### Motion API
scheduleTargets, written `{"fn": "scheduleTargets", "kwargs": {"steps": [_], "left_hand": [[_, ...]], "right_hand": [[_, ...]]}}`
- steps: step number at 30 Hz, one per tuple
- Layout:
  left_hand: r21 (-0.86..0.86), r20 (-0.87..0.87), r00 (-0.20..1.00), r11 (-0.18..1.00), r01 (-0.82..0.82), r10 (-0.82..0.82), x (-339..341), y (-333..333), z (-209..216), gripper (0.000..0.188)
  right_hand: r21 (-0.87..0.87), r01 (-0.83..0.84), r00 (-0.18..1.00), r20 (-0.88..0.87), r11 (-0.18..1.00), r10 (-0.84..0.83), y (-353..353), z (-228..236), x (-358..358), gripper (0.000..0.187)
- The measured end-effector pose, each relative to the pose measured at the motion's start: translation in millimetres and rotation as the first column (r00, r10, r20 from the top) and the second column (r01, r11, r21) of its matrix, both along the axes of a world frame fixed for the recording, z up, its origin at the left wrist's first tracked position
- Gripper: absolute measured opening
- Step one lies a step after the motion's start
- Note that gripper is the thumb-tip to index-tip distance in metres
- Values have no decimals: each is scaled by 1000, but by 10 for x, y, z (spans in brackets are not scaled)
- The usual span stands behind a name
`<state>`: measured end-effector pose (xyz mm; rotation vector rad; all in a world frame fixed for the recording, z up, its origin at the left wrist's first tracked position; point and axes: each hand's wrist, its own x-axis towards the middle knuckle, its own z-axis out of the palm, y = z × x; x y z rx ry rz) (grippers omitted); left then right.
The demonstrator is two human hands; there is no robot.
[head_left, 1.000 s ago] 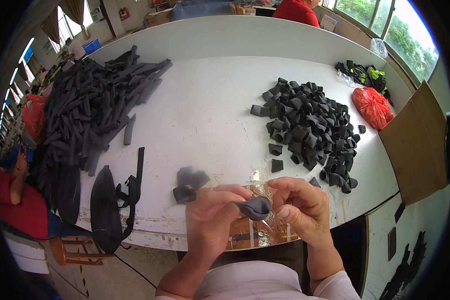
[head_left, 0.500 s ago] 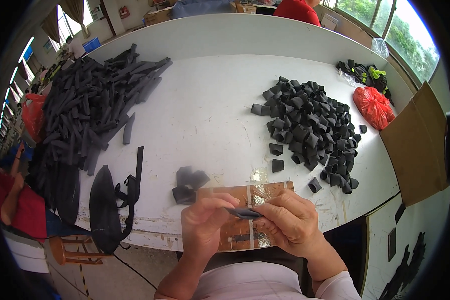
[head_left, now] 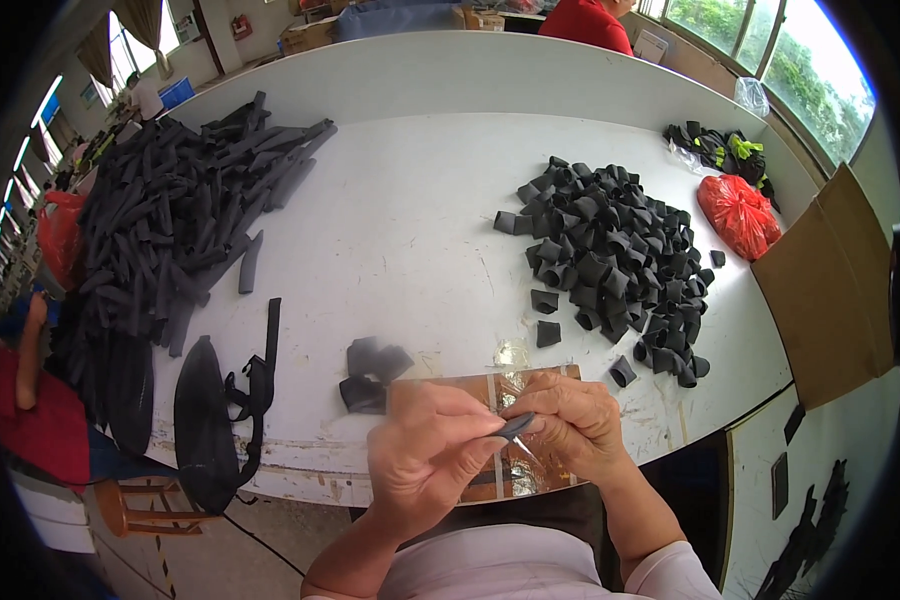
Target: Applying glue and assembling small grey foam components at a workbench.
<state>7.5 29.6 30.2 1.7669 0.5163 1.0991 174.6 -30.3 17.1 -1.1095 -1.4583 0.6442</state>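
Observation:
In front of me, over a brown board with clear tape across it [head_left: 480, 385], both hands meet on a small dark grey fabric piece [head_left: 515, 426]. My left hand [head_left: 425, 455] pinches its left end between thumb and fingers. The upper and right side is gripped by my right hand [head_left: 575, 420], fingers curled and partly hiding it. A thin pale glint shows just below the piece; I cannot make out what it is. Beyond my left hand lie a few short dark pieces [head_left: 363, 393], looking blurred. Right of the board a single short grey tube [head_left: 622, 371] lies on the white table.
A heap of short dark tubes [head_left: 610, 260] covers the table's right side. Long dark strips [head_left: 160, 210] are piled at the left, near a black strap piece [head_left: 207, 420]. A red plastic bag [head_left: 738, 217] and cardboard [head_left: 825, 290] stand right. A person in red [head_left: 40, 415] is at far left.
My left hand has moved right, closer to my right hand, and its grip has shifted. The fabric piece has tilted, and less of it shows between the fingers.

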Motion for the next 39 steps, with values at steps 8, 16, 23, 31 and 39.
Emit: {"fn": "scheduleTargets", "kwargs": {"steps": [8, 16, 23, 31, 39], "left_hand": [[-3, 149, 989, 1000, 1, -1, -69, 26, -251, 5], [-109, 120, 992, 993, 51, -38, -17, 27, -329, 9], [-343, 46, 932, 882, -323, 359, -87, 197, -352, 19], [161, -623, 605, 839, -520, 495, -266, 1237, -1450, 29], [433, -717, 531, 885, -170, 453, -148, 1197, -1446, 11]], "right_hand": [[151, 5, 926, 374, 989, -62, 14, 121, -38, 16], [269, 86, 890, 412, 959, -195, -39, 21, -89, 12], [19, 42, 794, -607, 999, -22, 76, 325, 331, 25], [-588, 46, 889, -344, 808, -301, -415, -469, -74, 23], [-652, -11, 977, -169, 758, -131, -619, -734, -441, 18]]}}
